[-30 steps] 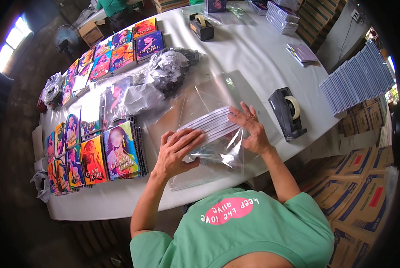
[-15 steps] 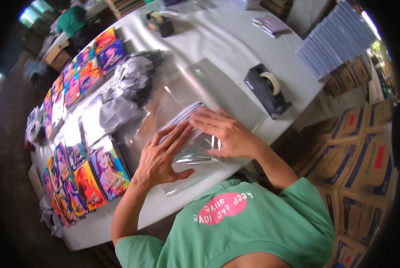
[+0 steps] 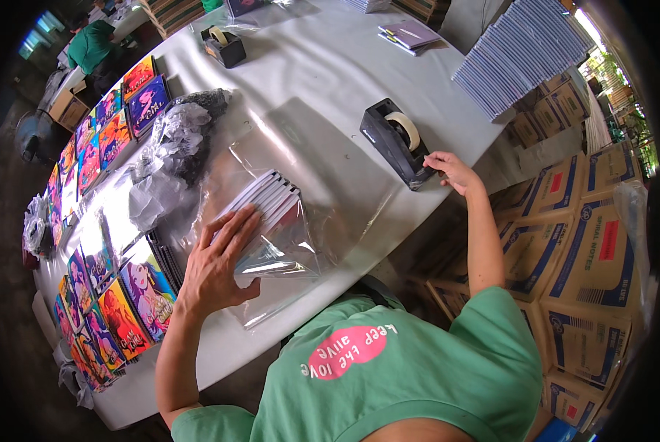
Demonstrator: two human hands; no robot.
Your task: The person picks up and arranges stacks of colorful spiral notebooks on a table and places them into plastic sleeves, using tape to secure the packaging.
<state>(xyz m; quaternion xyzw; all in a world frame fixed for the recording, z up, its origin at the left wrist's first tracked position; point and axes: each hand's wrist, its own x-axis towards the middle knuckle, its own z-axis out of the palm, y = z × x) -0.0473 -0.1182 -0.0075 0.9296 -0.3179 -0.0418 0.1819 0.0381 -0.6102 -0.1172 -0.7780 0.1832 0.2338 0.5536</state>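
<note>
A stack of thin notebooks [image 3: 271, 200] lies inside a clear plastic bag [image 3: 300, 243] on the white table [image 3: 323, 81]. My left hand [image 3: 219, 261] lies flat on the stack with fingers spread, pressing it down. My right hand [image 3: 451, 171] is out to the right, its fingers at the near end of a black tape dispenser [image 3: 395, 141] holding a roll of clear tape. Whether the fingers pinch tape I cannot tell.
Rows of colourful notebook covers [image 3: 113, 295] line the table's left edge beside crumpled plastic bags [image 3: 171, 147]. A second tape dispenser [image 3: 223, 46] sits far back. Stacked notebooks [image 3: 518, 51] and cardboard boxes [image 3: 588, 243] stand at the right. A person in green [image 3: 90, 44] is at the far left.
My right hand has left the bagged stack and reached right to the tape dispenser. My left hand stays pressed on the stack. The view has swung to the right.
</note>
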